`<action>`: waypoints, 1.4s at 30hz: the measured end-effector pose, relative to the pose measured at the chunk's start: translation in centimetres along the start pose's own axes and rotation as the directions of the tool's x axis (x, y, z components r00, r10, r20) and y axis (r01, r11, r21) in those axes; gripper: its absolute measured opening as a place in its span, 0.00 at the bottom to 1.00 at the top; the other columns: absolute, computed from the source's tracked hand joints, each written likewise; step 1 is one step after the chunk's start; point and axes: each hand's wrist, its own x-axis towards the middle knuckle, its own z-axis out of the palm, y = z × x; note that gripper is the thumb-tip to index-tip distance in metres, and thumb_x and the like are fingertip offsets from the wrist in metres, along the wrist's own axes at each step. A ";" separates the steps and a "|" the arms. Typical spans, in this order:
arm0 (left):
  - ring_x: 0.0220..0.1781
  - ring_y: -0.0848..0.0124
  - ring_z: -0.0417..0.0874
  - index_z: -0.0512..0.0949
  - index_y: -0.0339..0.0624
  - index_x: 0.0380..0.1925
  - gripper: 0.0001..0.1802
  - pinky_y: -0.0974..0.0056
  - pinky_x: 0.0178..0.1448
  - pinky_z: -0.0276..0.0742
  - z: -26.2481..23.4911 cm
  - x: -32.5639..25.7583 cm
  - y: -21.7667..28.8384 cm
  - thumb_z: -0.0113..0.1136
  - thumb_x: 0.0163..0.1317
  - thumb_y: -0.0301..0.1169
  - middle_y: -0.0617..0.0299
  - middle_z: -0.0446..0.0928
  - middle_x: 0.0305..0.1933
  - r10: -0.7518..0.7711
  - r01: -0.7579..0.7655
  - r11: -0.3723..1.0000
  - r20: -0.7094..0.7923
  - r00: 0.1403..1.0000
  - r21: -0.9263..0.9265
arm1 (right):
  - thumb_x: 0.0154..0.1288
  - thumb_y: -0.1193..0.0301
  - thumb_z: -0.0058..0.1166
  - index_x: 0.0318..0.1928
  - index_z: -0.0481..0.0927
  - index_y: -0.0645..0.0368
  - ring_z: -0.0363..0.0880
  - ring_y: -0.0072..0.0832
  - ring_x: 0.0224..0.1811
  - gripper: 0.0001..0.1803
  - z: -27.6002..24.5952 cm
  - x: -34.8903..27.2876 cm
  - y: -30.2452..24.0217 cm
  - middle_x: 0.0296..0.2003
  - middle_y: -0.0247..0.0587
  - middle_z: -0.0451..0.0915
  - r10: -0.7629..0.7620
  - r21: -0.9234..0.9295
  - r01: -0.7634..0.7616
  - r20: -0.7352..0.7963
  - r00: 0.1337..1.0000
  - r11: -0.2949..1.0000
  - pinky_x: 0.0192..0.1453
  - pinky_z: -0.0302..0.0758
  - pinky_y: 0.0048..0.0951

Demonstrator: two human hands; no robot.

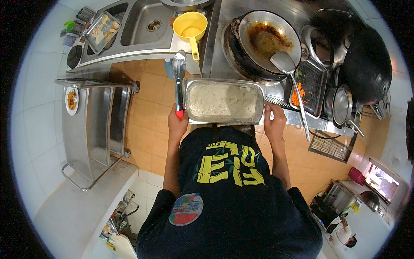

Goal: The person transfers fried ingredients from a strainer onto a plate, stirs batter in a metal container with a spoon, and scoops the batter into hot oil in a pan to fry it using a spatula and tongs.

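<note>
In front of me at waist height is a rectangular steel food pan with a pale, lumpy, batter-like mixture in it. My left hand is closed at the pan's left side, with a pair of tongs in its grip. The tongs have a red handle end, and whitish residue coats their far tips. Fingers of my right hand are closed on the pan's right rim. Beyond the pan, a wok with brown oily liquid sits on the stove, and a long-handled wok spatula rests across its edge.
Right of the wok are a dark tray with shredded orange pieces, a small pot with a strainer and a large black wok. A yellow dipper stands by the sink. A steel trolley is at left.
</note>
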 end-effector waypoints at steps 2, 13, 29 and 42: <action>0.39 0.55 0.84 0.76 0.38 0.42 0.11 0.59 0.45 0.77 -0.1 0.0 0.5 0.59 0.59 0.25 0.49 0.81 0.35 -0.025 0.025 1.000 0.008 1.000 0.012 | 0.67 0.75 0.54 0.41 0.83 0.65 0.83 0.45 0.35 0.07 1.1 -0.2 0.1 0.33 0.49 0.84 0.071 0.031 -0.070 -0.033 0.997 0.997 0.43 0.77 0.40; 0.38 0.55 0.83 0.75 0.41 0.42 0.11 0.58 0.45 0.77 -0.3 0.0 1.1 0.60 0.59 0.25 0.50 0.81 0.35 -0.034 0.034 0.999 -0.004 0.999 -0.004 | 0.72 0.68 0.51 0.44 0.84 0.61 0.84 0.31 0.27 0.11 6.6 0.6 -5.0 0.27 0.43 0.85 0.248 0.176 -0.338 0.397 0.884 0.924 0.33 0.77 0.31; 0.37 0.53 0.83 0.75 0.43 0.40 0.10 0.57 0.43 0.76 0.2 0.3 -0.1 0.61 0.58 0.26 0.51 0.80 0.33 -0.061 0.061 0.998 0.007 0.998 -0.014 | 0.75 0.68 0.49 0.42 0.82 0.65 0.77 0.27 0.24 0.13 10.6 2.1 -5.9 0.27 0.41 0.83 -0.064 0.385 -0.095 0.382 0.922 0.918 0.31 0.72 0.28; 0.40 0.58 0.83 0.76 0.41 0.43 0.12 0.59 0.46 0.76 -0.4 -0.1 0.5 0.62 0.58 0.27 0.53 0.80 0.36 -0.120 0.122 0.990 0.028 0.992 -0.073 | 0.75 0.62 0.49 0.28 0.81 0.62 0.62 0.12 0.15 0.20 6.0 1.1 -2.2 0.14 0.27 0.69 0.333 0.500 -0.575 0.493 0.804 0.647 0.20 0.56 0.20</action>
